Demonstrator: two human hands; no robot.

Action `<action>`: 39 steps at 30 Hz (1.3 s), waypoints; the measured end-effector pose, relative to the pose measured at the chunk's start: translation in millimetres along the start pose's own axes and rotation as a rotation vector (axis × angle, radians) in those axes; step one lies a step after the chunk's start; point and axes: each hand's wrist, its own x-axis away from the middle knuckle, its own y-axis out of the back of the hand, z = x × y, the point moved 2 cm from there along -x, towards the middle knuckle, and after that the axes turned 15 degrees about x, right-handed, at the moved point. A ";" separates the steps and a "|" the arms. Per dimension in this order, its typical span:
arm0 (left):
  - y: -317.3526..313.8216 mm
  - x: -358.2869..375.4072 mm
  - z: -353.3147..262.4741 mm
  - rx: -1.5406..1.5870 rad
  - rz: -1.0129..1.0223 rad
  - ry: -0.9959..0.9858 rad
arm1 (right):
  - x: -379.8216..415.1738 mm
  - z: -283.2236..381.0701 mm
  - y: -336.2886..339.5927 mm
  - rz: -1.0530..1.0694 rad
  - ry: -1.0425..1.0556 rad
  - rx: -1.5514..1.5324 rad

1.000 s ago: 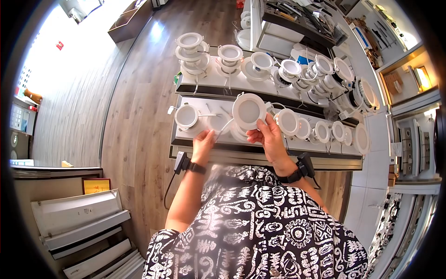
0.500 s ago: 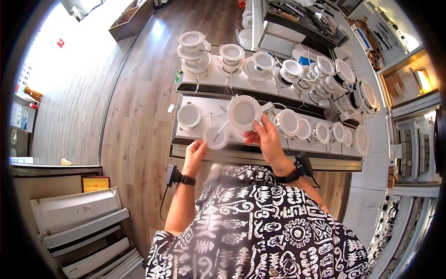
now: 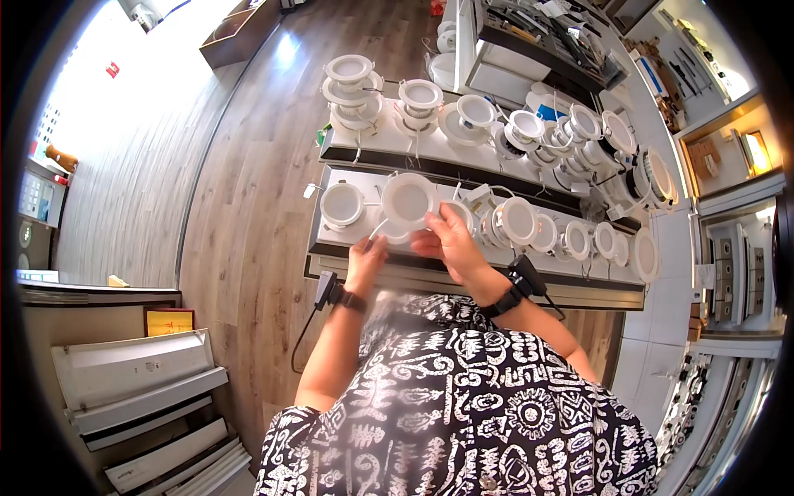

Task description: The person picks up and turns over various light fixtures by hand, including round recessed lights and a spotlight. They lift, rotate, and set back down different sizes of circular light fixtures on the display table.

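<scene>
A round white downlight (image 3: 409,201) is held up over the near board, its flat face toward the camera. My right hand (image 3: 449,242) pinches its lower right rim. My left hand (image 3: 368,255) is closed just below and left of it, at the rim of another white round piece (image 3: 395,230), which is partly hidden behind the downlight. A white strip or wire shows near my left fingertips. To the left, another downlight (image 3: 342,204) rests on the near board (image 3: 327,238).
More downlights stand in a row on the right of the near board (image 3: 519,221). Behind it, a second board (image 3: 339,147) carries stacked downlights (image 3: 420,97). Long white panels (image 3: 132,364) lie at the lower left. A cabinet (image 3: 509,66) holds loose parts at the back.
The downlight in my right hand has moved left and slightly down, now overlapping the white round piece. My left hand has shifted right and up, closer to my right hand.
</scene>
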 end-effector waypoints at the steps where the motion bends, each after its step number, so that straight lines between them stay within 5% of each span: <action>1: -0.8 -0.9 1.2 0.017 -0.005 -0.006 | -4.7 -2.0 -3.3 0.000 -0.003 -0.035; 12: 30.9 28.4 -35.0 0.033 0.054 -0.031 | -12.1 -4.4 -27.8 -0.014 0.037 0.051; 25: 61.1 -17.3 -86.2 -0.131 -0.199 -0.434 | -19.0 -31.4 -38.7 -0.022 -0.115 0.125; 39: 54.8 -34.7 -85.9 -0.277 -0.170 -0.470 | -7.5 -22.7 -36.0 0.024 -0.147 0.234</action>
